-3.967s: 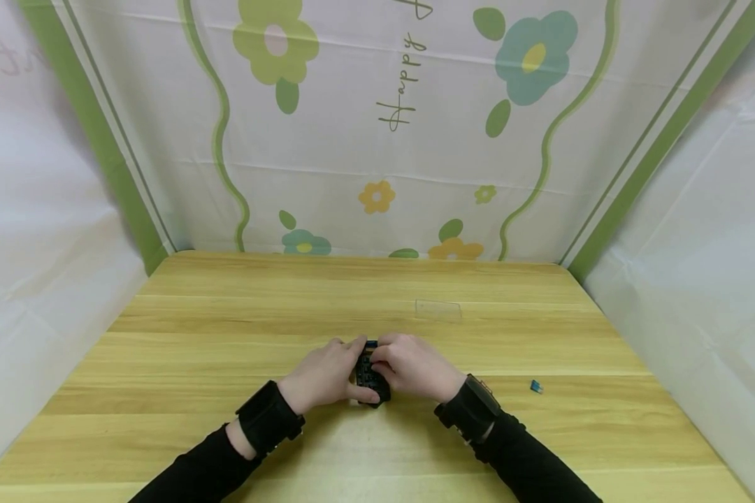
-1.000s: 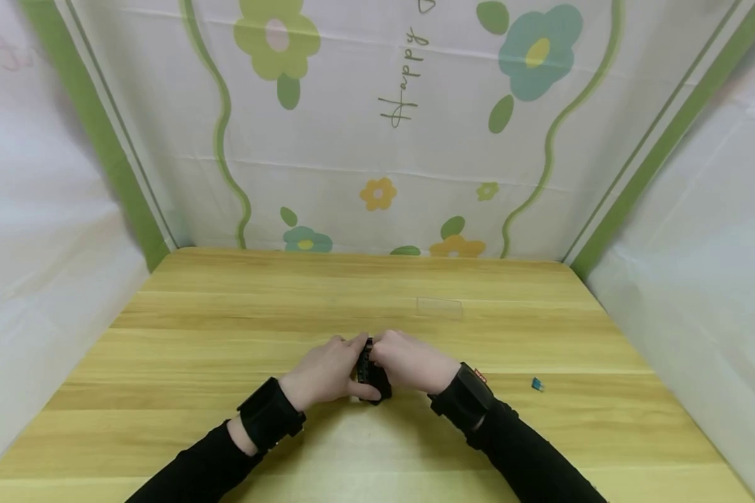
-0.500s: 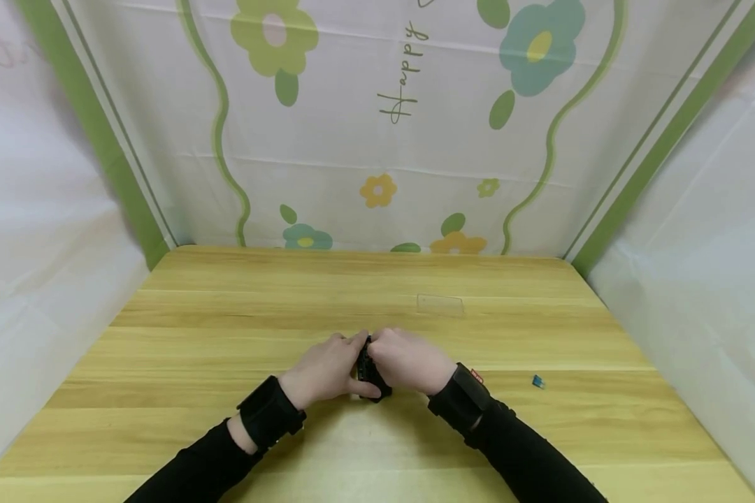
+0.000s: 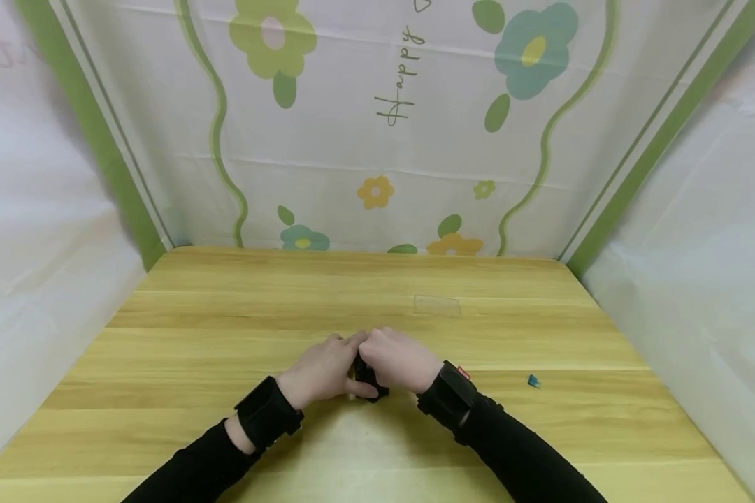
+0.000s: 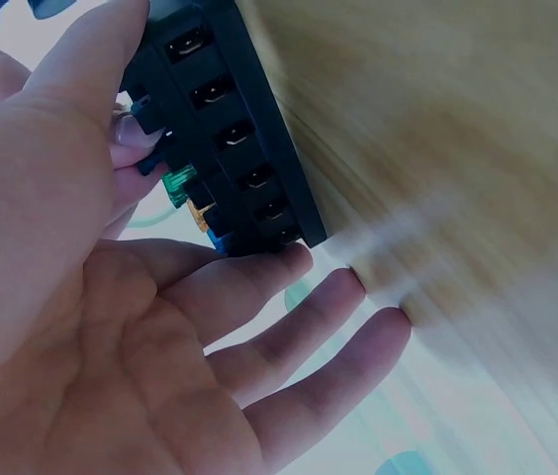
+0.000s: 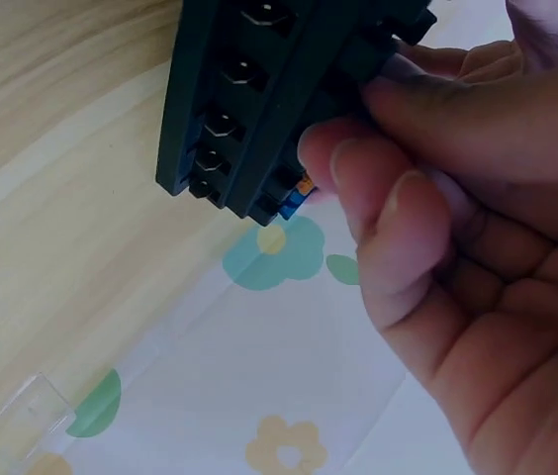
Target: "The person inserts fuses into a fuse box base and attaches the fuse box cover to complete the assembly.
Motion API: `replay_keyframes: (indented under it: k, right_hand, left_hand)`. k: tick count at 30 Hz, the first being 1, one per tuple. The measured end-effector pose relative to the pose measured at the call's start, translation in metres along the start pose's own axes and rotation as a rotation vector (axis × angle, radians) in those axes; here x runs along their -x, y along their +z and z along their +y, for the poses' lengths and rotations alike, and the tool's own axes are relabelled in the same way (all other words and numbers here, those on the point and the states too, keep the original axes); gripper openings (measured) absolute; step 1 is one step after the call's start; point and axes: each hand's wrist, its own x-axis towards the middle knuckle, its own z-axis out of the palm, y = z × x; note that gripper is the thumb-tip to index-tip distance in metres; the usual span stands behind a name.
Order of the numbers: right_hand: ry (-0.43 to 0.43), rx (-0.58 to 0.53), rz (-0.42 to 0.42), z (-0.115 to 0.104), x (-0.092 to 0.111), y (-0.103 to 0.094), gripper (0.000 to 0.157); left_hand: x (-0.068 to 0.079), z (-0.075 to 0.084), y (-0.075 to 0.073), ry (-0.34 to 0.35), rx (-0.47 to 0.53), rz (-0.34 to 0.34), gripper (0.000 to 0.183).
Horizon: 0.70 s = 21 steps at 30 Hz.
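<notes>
A black fuse box (image 4: 365, 375) stands on the table between both hands. My left hand (image 4: 324, 372) grips it by its ends, thumb at the near end and fingers at the far one. Metal terminals line its side in the left wrist view, with a green blade fuse (image 5: 178, 185), an orange fuse (image 5: 198, 214) and a blue fuse (image 5: 216, 240) along the top. My right hand (image 4: 403, 358) reaches over the box, thumb and curled fingers pinching a fuse in the row. That fuse is mostly hidden; only a dark blue bit (image 5: 153, 161) shows by the fingertips.
A loose blue blade fuse (image 4: 534, 381) lies on the wooden table (image 4: 226, 307) to the right. Farther back lies a clear plastic cover (image 4: 437, 305). A flowered cloth (image 4: 327, 140) hangs behind the table, with white cloth at both sides.
My right hand has shifted left and slightly away from me along the fuse box, covering more of its far part. My left hand keeps its grip in place.
</notes>
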Motion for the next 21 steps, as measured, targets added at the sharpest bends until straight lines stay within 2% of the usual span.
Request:
replay_keyframes:
  k: [5, 10, 14, 17, 21]
  right_hand:
    - [-0.007, -0.048, -0.008, 0.003, -0.002, 0.0, 0.035]
    - [-0.018, -0.107, -0.02, 0.008, -0.007, -0.004, 0.041]
    - [-0.04, -0.125, -0.024, 0.011, -0.008, -0.004, 0.043]
    - [-0.047, -0.163, -0.036, 0.013, -0.007, -0.003, 0.038]
    - [-0.045, -0.276, -0.049, 0.018, -0.004, -0.003, 0.029]
  left_hand:
    - [0.001, 0.0, 0.001, -0.012, -0.002, -0.007, 0.092]
    - [-0.001, 0.0, 0.001, 0.017, 0.009, 0.015, 0.071]
    - [0.0, 0.0, 0.001, 0.022, 0.005, 0.017, 0.063]
    - [0.001, 0.0, 0.002, -0.006, 0.002, -0.004, 0.074]
    - [0.001, 0.001, -0.001, -0.041, -0.006, -0.037, 0.091]
